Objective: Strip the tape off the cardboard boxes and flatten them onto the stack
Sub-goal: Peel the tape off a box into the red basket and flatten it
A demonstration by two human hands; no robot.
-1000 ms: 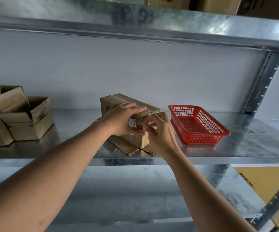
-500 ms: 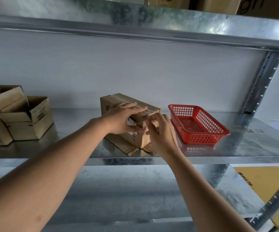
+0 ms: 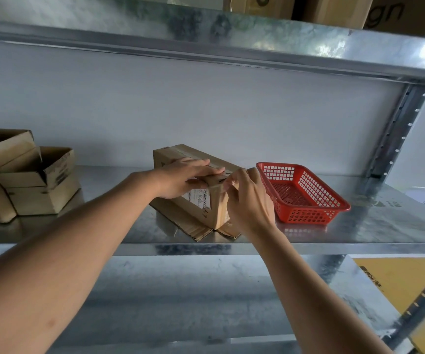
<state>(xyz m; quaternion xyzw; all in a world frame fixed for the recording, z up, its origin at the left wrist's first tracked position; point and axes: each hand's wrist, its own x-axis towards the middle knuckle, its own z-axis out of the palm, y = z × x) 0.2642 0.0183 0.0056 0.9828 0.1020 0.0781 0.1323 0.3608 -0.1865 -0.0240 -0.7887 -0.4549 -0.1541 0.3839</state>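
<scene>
Shelving: one galvanized metal rack; the middle shelf (image 3: 359,226) carries the work, one more shelf runs above and one below.
Upper shelf: at least three cardboard cartons (image 3: 334,8) stand on it, cut off by the frame's top edge.
Open boxes: about three opened cardboard boxes (image 3: 37,185) clustered at the shelf's left end, flaps up, well apart from the hands.
Taped box: one long cardboard box (image 3: 173,155) at mid-shelf, set at an angle, its near end close to the front edge; a white printed label shows on its near side.
Flattened cardboard: a few flat layers (image 3: 198,232) lie under the taped box; the exact count cannot be told.
Basket: one red plastic basket (image 3: 305,218) just right of the box.
Left hand (image 3: 183,178): lies across the box top with fingers nearly straight, pressing down.
Right hand (image 3: 249,198): fingertips pinch a tape strip (image 3: 219,186) at the box's near top corner.
Open room: bare shelf between the open boxes and the taped box, and right of the basket up to the upright.
</scene>
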